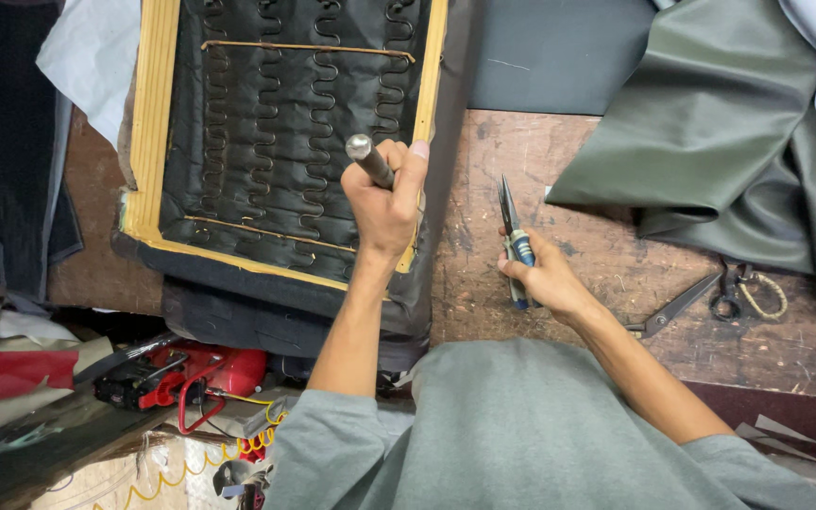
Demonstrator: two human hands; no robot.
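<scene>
A wooden seat frame (pixel 155 142) with zigzag metal springs and dark fabric lies upside down on the worn wooden workbench (pixel 559 170). My left hand (pixel 384 203) is clenched around a dark tool handle (pixel 368 159) with a round metal end, held at the frame's right rail. My right hand (pixel 545 276) grips blue-handled pliers (pixel 514 236) with the jaws pointing away from me, resting on the bench just right of the frame.
Folded dark green leather (pixel 720 132) covers the bench's far right. Black scissors (pixel 687 300) with a cord loop lie near the right edge. Below the bench on the left sit a red power tool (pixel 186 378), a coiled yellow hose (pixel 200 463) and red cloth.
</scene>
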